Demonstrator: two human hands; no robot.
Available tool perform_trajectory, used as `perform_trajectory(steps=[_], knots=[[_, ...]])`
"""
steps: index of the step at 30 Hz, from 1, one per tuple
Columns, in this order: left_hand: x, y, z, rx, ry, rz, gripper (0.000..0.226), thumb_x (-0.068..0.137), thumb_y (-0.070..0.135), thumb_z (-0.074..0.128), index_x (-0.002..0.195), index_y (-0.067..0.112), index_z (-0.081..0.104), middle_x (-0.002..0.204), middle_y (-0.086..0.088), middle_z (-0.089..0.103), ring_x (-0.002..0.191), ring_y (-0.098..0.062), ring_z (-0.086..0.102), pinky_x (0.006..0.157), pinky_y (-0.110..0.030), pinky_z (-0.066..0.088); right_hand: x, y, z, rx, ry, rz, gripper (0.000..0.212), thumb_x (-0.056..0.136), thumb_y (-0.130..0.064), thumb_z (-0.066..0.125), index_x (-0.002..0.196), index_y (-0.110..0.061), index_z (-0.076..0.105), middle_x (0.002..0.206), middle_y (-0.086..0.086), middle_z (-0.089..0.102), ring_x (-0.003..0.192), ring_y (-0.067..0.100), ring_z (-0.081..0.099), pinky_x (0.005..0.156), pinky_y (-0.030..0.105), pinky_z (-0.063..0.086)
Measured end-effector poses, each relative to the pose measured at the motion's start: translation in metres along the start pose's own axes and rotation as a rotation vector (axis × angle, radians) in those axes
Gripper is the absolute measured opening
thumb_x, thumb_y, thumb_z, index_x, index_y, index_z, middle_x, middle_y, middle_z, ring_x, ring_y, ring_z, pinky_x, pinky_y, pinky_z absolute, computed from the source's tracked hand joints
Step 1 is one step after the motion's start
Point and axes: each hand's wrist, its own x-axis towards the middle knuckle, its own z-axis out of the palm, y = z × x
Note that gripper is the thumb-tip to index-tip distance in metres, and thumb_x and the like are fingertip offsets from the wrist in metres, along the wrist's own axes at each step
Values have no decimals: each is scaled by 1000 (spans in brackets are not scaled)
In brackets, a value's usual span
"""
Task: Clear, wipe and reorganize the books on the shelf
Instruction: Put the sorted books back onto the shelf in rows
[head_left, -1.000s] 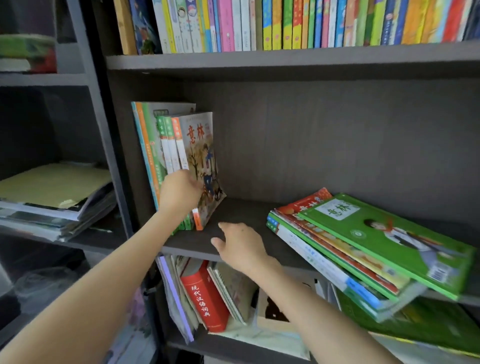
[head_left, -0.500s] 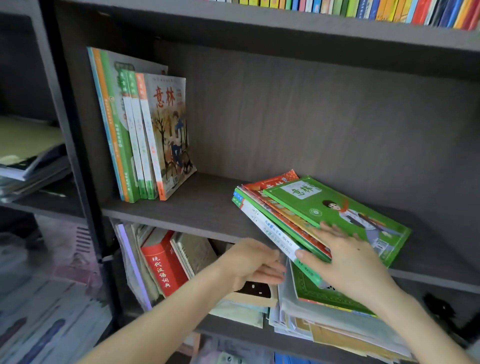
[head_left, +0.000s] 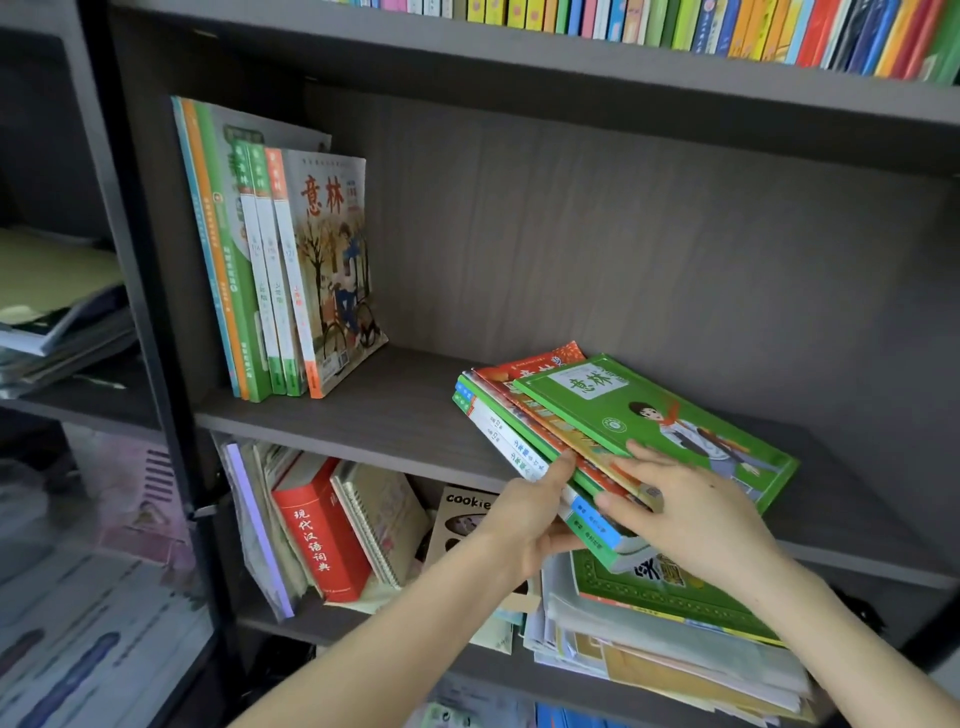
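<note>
On the shelf (head_left: 395, 415), the flat stack of books (head_left: 670, 415) lies centre right, long axis slanting to lower right, its near corner overhanging toward you. Upright books (head_left: 291, 260) stand at upper left. Your right hand (head_left: 696, 514) presses flat on top, fingers (head_left: 623, 506) spread; your left hand (head_left: 524, 519) pinches the overhanging corner.

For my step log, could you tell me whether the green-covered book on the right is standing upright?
No, the green book lies cover-up atop the stack, under the right hand.

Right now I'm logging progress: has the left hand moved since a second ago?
Yes. The left hand went right, from the upright books to the flat stack.
</note>
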Motion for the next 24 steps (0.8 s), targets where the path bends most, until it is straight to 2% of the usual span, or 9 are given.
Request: perform_trajectory(steps=[4,7,13,15,16,18,19,22,24], knots=[[1,-4,5,56,93,49,37,97,39,52,109,4,59,102,-18,70,70,-20,71,66,-33,60,2,-6,2,-133,54,-32,48,98,-54,32,142,-38,38,155,-4,31,138,17,38,99,35,46],[-4,-3,10,51,136,70,38,97,32,51,115,-1,54,99,-19,66,59,-16,70,57,-29,58,0,-2,2,-187,46,-36,47,100,-49,27,144,-34,36,154,-1,34,136,19,40,101,36,46],[-28,20,14,110,187,163,17,91,19,54,87,2,54,87,-17,56,55,-19,67,52,-30,56,-4,35,-10,-184,22,2,47,102,-46,25,146,-32,36,154,-3,34,133,19,45,100,29,42],[-41,38,12,133,230,229,17,89,18,55,86,1,56,84,-16,56,61,-22,66,55,-33,58,-3,44,-13,-155,-21,36,44,103,-43,25,141,-32,43,138,-1,55,116,17,59,87,27,48],[-49,47,8,137,257,257,18,89,18,55,87,1,58,83,-16,58,65,-25,65,59,-36,59,-3,49,-10,-141,-61,43,40,103,-42,27,135,-33,49,119,-1,66,97,14,65,73,25,49],[-67,68,0,121,291,295,21,89,19,54,96,0,61,88,-17,67,69,-26,67,59,-35,59,-3,53,-5,-126,-144,56,28,101,-42,37,115,-31,59,81,-6,66,63,8,60,49,22,38],[-75,77,-5,111,301,313,21,90,19,54,98,1,61,90,-16,69,68,-24,68,56,-33,59,-2,52,-2,-79,-142,61,26,99,-41,43,110,-28,62,76,-6,65,61,7,59,47,21,36],[-94,93,-21,175,361,433,18,90,18,54,88,1,61,84,-14,71,73,-23,71,60,-30,59,-3,27,-8,293,58,-39,32,98,-37,48,122,-23,63,112,-8,68,99,7,63,73,18,45],[-100,96,-30,375,456,577,26,89,21,56,71,2,55,67,-10,62,62,-23,64,58,-24,53,-8,-10,-27,578,124,-182,41,94,-45,49,129,-25,58,120,-16,60,98,-8,56,79,4,40]])
